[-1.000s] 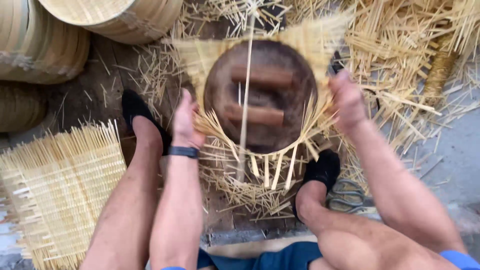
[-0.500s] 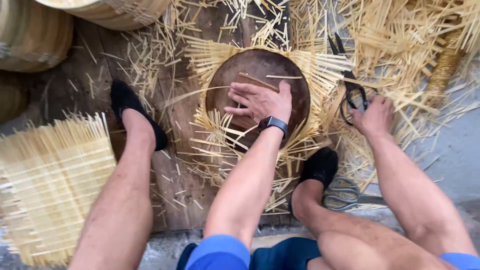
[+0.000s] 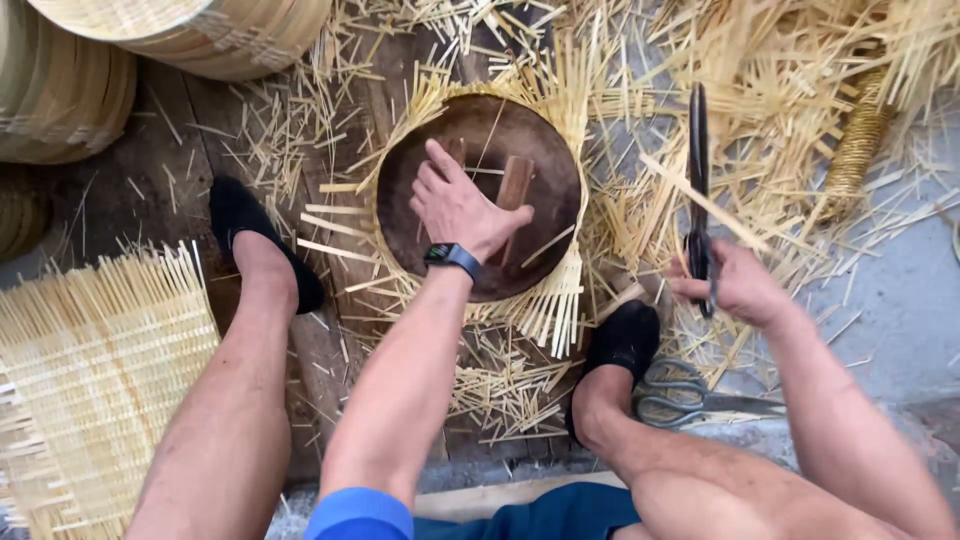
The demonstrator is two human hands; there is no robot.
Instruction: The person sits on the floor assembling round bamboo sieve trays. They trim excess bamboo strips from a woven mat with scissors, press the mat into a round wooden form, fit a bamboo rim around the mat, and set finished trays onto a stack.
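The left hand [image 3: 460, 205] presses flat, fingers spread, on the dark round mould [image 3: 480, 195] sitting inside the half-woven straw basket [image 3: 545, 300] on the floor between the feet. Right of the mould, the right hand [image 3: 735, 285] has its grip closed around long dark shears [image 3: 698, 180]. The step looks like trimming the stray ends; that calls for steadying the mould while the blades come across.

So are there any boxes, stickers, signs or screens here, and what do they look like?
Smartwatch: on the left hand's wrist, above the round dark wooden mould; a small black rounded screen on a black band, dark, nothing showing.
No boxes, stickers or signs in view.
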